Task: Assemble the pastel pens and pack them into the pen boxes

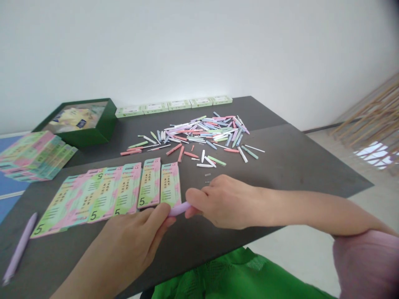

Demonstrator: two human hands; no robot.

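The lilac barrel [180, 209] is held between the person's two hands, over the near part of the dark table [296, 166]. The left hand [137, 230] slants in from below, back upward, thumb and forefinger pinching one end. The right hand [222, 202] comes across from the right on a nearly level forearm, fingers curled, gripping the other end. Both tips disappear under fingers, so I can't make out what they look like. The left hand covers the lower edges of some printed packets [151, 182]; the pink sleeve [364, 261] is cut off on the right.
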